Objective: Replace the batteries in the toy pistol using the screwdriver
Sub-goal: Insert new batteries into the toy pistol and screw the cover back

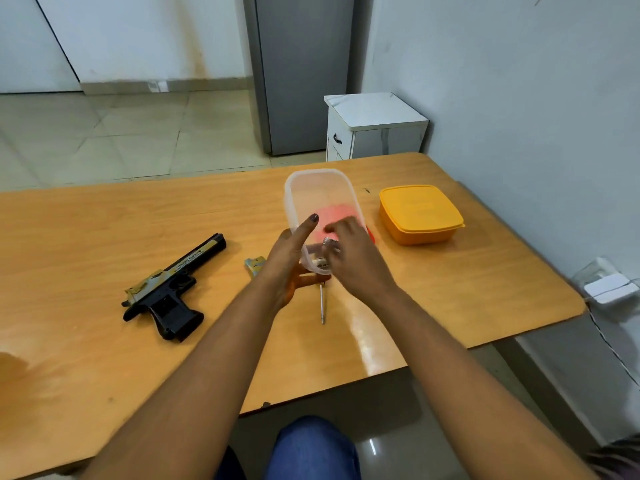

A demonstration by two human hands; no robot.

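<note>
Both your hands work the tub [320,202]: left hand [289,261] grips its near wall, right hand [349,251] reaches in, curled (pinch unclear). Pistol [173,285] lies left, opened; screwdriver [322,303] near; fresh batteries not yet fitted.

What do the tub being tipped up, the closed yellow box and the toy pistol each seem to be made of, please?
The tipped tub looks like thin, frosted translucent plastic: a red patch and the fingers show through its wall. The yellow box appears to be opaque plastic with a soft satin sheen and a moulded lid rim. The toy pistol seems to be moulded plastic too, matte black on the grip with a tan printed slide, though that is a guess.
</note>
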